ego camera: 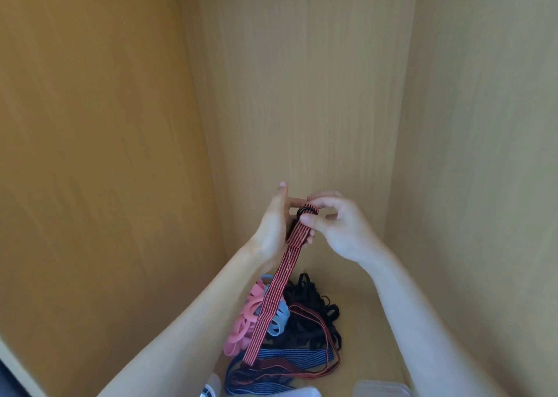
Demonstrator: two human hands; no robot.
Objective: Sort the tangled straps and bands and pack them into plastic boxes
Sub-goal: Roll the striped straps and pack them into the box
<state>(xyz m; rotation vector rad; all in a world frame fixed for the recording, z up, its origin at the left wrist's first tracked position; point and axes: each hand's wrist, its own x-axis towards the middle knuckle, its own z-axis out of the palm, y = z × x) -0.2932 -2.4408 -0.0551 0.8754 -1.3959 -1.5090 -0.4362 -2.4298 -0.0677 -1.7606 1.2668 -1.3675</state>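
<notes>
With the left hand (273, 227), grips the upper part of a red-and-black striped elastic strap (271, 306), fingers curled round it from behind, thumb pointing up. With the right hand (342, 230), pinches the strap's top end between thumb and forefinger, right at the black round rings (306, 210) threaded there. Holds both hands close together, raised before the light wooden back wall (302, 79) of a cupboard. Lets the rest of the strap hang down to a tangled heap on the cupboard floor (357, 289).

In that heap:
- pink silicone loop bands (241, 315) on the left
- pale blue silicone bands (279, 316) just beside them
- a mass of black elastic cords (314, 303) behind and to the right
- a dark red narrow strap (320, 321) looping over the black cords
- blue-and-black striped flat straps (290, 355) nearest the camera

At the bottom edge, partly cut off, clear plastic boxes (383, 389), near the heap.
</notes>
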